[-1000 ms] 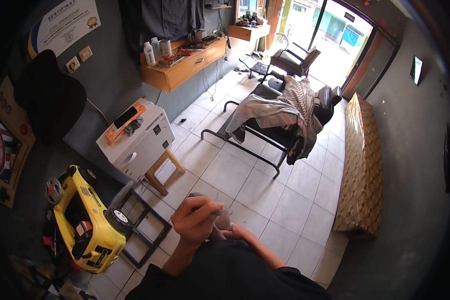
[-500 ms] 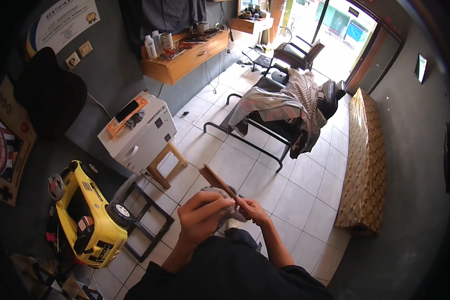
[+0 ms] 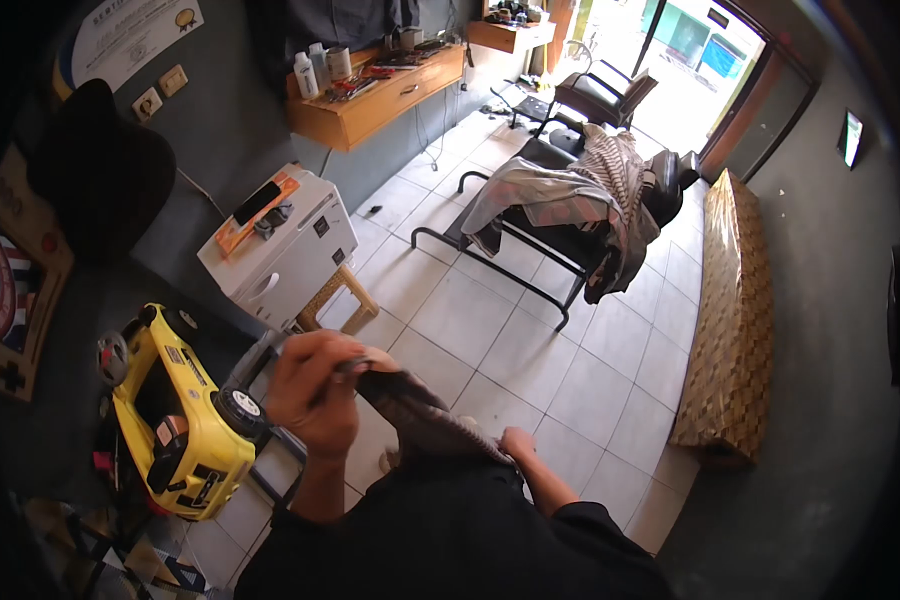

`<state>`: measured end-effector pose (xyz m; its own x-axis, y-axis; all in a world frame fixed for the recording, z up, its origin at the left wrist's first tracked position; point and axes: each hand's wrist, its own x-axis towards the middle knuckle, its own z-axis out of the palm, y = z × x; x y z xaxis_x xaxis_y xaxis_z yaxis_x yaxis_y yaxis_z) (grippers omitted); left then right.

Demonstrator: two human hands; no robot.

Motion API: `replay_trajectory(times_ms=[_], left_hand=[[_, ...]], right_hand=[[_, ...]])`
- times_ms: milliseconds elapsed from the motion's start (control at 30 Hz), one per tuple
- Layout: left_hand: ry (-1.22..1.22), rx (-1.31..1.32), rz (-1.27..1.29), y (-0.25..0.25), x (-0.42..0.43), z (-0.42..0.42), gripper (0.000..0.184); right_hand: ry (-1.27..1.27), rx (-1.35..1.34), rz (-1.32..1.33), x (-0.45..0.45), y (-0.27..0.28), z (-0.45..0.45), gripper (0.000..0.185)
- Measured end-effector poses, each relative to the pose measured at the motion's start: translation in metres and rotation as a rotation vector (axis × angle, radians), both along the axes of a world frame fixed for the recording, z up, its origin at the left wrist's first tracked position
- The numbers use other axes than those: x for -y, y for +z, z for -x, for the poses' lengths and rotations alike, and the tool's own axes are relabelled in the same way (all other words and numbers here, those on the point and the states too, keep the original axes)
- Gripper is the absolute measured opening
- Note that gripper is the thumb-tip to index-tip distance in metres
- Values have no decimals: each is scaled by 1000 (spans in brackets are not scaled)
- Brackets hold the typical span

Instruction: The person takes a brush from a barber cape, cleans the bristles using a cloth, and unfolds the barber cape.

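My left hand [image 3: 317, 385] is raised at the lower centre, its fingers closed on one end of a dark brown, cloth-like piece [image 3: 410, 402]. That piece slopes down to the right in front of my black shirt, and its lower edge looks ribbed. At its other end, my right hand [image 3: 517, 442] is closed, lower and further right. The right fingers are mostly turned away, but they appear to grip the edge. Exactly what kind of item it is, I cannot make out.
A yellow toy car [image 3: 195, 430] and a white cabinet [image 3: 280, 250] stand to the left. Ahead is a black reclining chair [image 3: 545, 235] with draped cloths [image 3: 560, 190]. A woven box [image 3: 725, 330] lines the right wall. Bottles and tools sit on a wooden shelf [image 3: 380, 110].
My left hand has moved left and up, away from my right hand. The brown piece, earlier a narrow strip angled up from my right hand, now spans wider between both hands.
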<state>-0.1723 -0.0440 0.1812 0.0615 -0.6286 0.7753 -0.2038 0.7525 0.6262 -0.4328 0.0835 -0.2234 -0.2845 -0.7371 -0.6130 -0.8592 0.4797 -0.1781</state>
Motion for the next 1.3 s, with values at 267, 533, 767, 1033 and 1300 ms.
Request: replay_trajectory(times_ms=[267,533,767,1033,1300], left_hand=[[-353,305,-39,11,-7,-3,25],[-274,348,-26,8,-4,18,27],[11,156,2,21,3,-14,17],[128,107,-150,30,12,-23,13],[48,326,-219,14,15,0,13]], right_hand=[[-471,551,324,51,67,9,50],[47,1779,224,73,211,-37,43],[139,399,89,30,22,-46,48],[-13,96,242,46,19,-9,50],[-273,1491,495,85,227,-77,41]])
